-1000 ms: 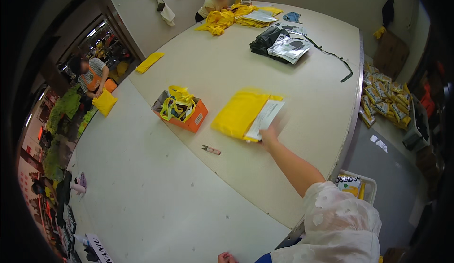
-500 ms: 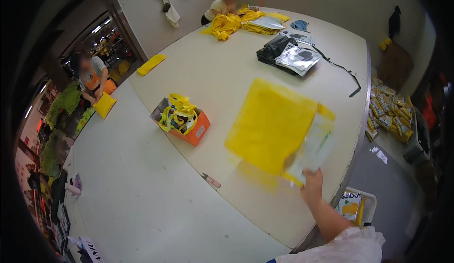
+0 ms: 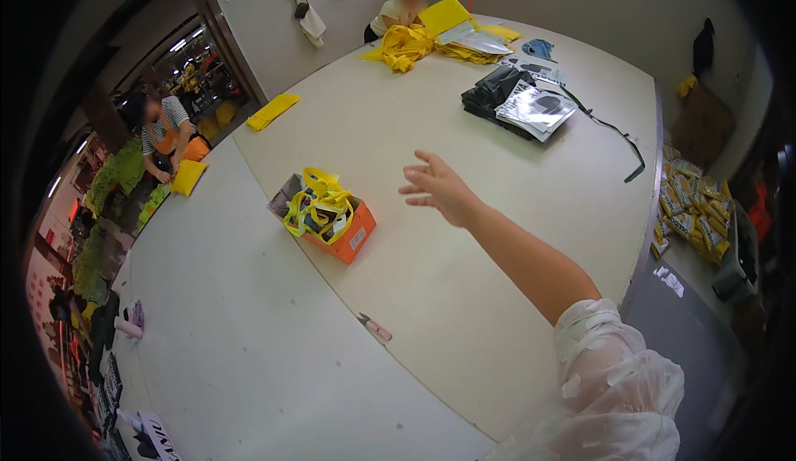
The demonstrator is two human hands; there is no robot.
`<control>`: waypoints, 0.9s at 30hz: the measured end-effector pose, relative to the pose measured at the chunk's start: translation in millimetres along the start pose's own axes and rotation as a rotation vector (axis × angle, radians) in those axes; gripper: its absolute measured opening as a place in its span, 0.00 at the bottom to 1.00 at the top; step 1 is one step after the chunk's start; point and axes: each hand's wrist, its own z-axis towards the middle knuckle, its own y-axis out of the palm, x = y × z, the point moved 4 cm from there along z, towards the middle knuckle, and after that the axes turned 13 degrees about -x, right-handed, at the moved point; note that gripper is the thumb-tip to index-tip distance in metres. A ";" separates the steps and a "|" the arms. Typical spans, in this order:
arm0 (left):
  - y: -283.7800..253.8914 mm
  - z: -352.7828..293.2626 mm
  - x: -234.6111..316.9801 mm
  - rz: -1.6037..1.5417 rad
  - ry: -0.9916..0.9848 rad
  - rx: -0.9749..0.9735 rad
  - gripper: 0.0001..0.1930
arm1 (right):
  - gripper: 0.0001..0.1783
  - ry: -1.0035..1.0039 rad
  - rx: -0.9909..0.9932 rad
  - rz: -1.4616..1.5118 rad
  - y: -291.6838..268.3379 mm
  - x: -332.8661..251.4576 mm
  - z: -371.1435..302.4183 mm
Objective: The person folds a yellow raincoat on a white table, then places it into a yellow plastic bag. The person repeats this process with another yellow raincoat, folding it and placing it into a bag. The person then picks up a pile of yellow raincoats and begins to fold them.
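Observation:
My right hand (image 3: 444,191) reaches out over the middle of the table (image 3: 307,361), its fingers spread and nothing in them. My left hand is out of view. To the left of my hand stands an orange box (image 3: 352,241) with yellow straps (image 3: 319,204) heaped in it. Nearer me lie small thread snips (image 3: 376,327) with pink handles. At the far end a flat yellow piece (image 3: 445,16) shows above a heap of yellow fabric (image 3: 402,46); whether it touches the heap I cannot tell.
Black and silvery packages (image 3: 535,111) lie stacked at the far right, beside a dark strap (image 3: 609,125). One person (image 3: 402,13) leans at the far end; another (image 3: 168,133) handles a yellow packet (image 3: 189,177) at the left edge. Yellow packets (image 3: 696,212) are piled beyond the right edge.
The yellow piece with a clear bag has left my right hand, which has opened and moved forward and left. A flat yellow piece now shows at the far heap. The view has shifted slightly.

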 end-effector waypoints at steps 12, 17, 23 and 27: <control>7.4 -10.7 46.9 0.059 0.192 0.158 0.16 | 0.23 -1.038 -0.690 -0.088 167.7 -113.3 -280.7; 3.5 8.2 20.3 -0.077 0.317 0.095 0.12 | 0.25 -1.138 -0.736 -0.145 206.5 -140.5 -353.2; 7.8 14.2 36.1 -0.171 0.379 -0.053 0.09 | 0.18 -1.077 -0.635 -0.126 257.7 -148.5 -465.6; 16.2 -3.4 63.2 -0.132 0.459 -0.115 0.07 | 0.18 -1.032 -0.422 -0.131 290.0 -127.8 -550.3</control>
